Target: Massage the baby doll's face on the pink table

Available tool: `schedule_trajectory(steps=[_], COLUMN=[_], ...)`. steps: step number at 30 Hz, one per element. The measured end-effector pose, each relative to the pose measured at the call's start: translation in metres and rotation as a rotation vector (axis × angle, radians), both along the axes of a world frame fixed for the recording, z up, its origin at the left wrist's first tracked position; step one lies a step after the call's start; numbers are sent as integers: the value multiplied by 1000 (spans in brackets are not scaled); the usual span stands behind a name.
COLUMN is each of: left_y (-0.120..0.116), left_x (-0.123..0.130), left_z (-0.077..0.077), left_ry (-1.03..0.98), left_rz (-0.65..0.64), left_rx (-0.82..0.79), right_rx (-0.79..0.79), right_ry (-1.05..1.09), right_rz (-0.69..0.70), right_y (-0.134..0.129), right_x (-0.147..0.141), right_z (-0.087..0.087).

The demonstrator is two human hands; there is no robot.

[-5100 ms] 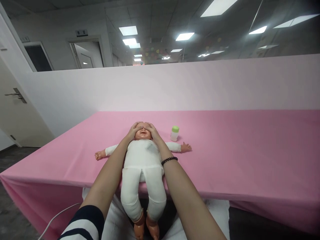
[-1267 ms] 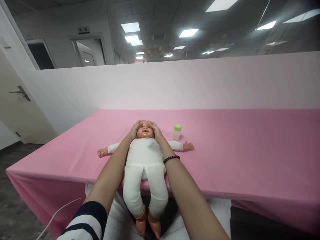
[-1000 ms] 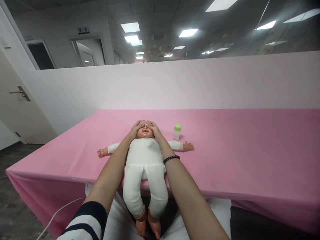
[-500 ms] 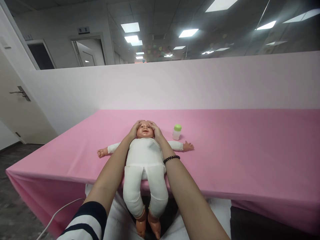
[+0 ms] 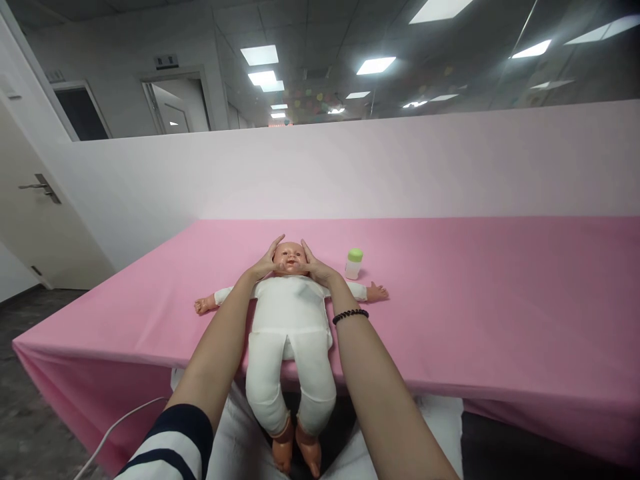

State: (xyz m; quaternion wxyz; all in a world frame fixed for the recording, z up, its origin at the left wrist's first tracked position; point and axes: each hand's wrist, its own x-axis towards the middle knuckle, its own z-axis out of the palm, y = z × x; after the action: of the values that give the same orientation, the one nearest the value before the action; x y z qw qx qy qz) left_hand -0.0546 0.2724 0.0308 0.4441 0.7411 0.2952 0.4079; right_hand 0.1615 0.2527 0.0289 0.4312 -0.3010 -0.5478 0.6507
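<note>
A baby doll (image 5: 289, 307) in a white cloth suit lies on its back, head away from me, its legs hanging over the table's near edge. Both arms are spread out sideways. My left hand (image 5: 266, 264) is at the left side of the doll's face, fingers stretched up and thumb against the cheek near the mouth. On the opposite cheek, my right hand (image 5: 316, 267) mirrors it, fingers extended beside the head and thumb near the mouth. Neither hand is closed around the head. Right of the head stands a small bottle (image 5: 353, 265) with a green cap.
A pink cloth (image 5: 475, 307) covers the table and hangs down its front. Behind it rises a white low wall (image 5: 350, 167) with glass above. A door (image 5: 45, 207) is at the left, and a pale cable (image 5: 117, 423) runs near the left front corner.
Both hands have slid from the doll's forehead and temples down to its cheeks. The thumbs now point inward near the mouth, and the forehead is uncovered. Doll and bottle stay put.
</note>
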Motion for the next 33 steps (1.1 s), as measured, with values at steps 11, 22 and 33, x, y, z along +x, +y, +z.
schedule_trajectory(steps=[11, 22, 33], left_y=[-8, -11, -14], left_x=[-1, -4, -2], left_z=[7, 9, 8], left_ry=[59, -6, -65], left_rz=[-19, -73, -76], left_rx=[-23, -80, -129], right_rx=[60, 42, 17], right_ry=[-22, 103, 181], right_rz=[53, 65, 55], right_y=[-3, -4, 4], right_x=[0, 0, -1], right_z=[1, -1, -13])
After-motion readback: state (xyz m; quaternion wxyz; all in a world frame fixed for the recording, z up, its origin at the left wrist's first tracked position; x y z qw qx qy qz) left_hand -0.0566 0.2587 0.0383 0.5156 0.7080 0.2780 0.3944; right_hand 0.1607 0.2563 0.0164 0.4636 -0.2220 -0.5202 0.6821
